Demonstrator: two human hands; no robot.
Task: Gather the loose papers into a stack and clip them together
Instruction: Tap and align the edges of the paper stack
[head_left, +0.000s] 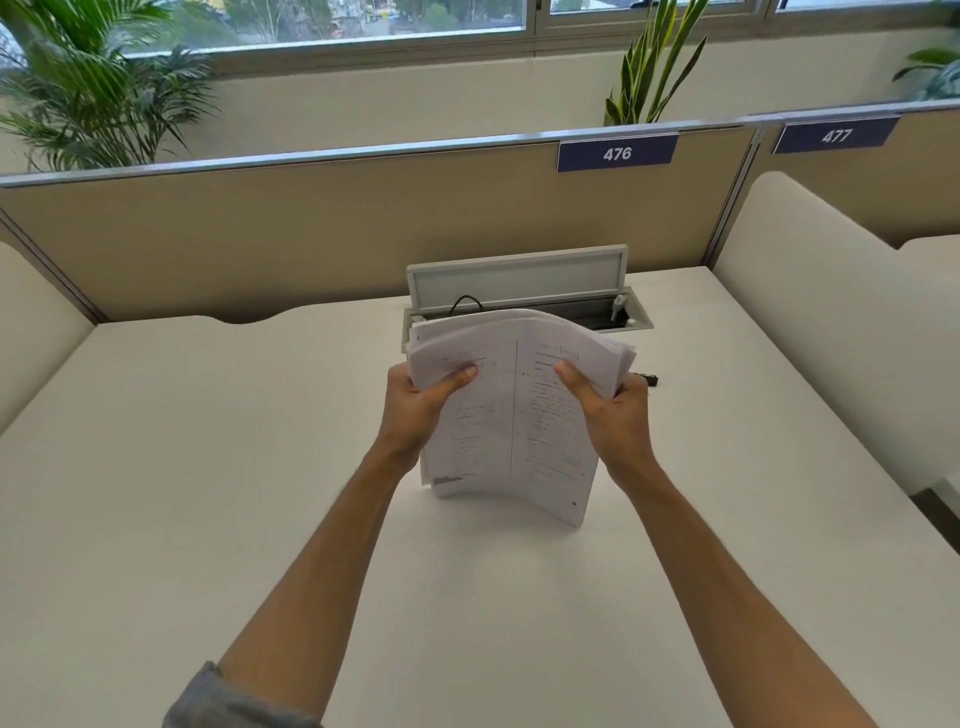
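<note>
- A person stands a stack of papers (511, 410) on its lower edge on a white desk (208, 467), the sheets bowed toward the camera and fanned unevenly along the top.
- The left hand (421, 402) closes on the stack's left side, thumb pressed across the front page; the right hand (613, 410) grips the right side the same way, fingers hidden behind.
- The stack looks light and floppy: thin sheets that bend under their own weight and would likely slide against one another if the grip loosens.
- Holding both side edges, as here, seems the soundest purchase for squaring the sheets against the desk.
- A small dark object (648, 378), possibly the clip, lies on the desk just behind the right hand; it is too small to identify.
- An open cable tray (519, 283) sits beyond the papers.
</note>
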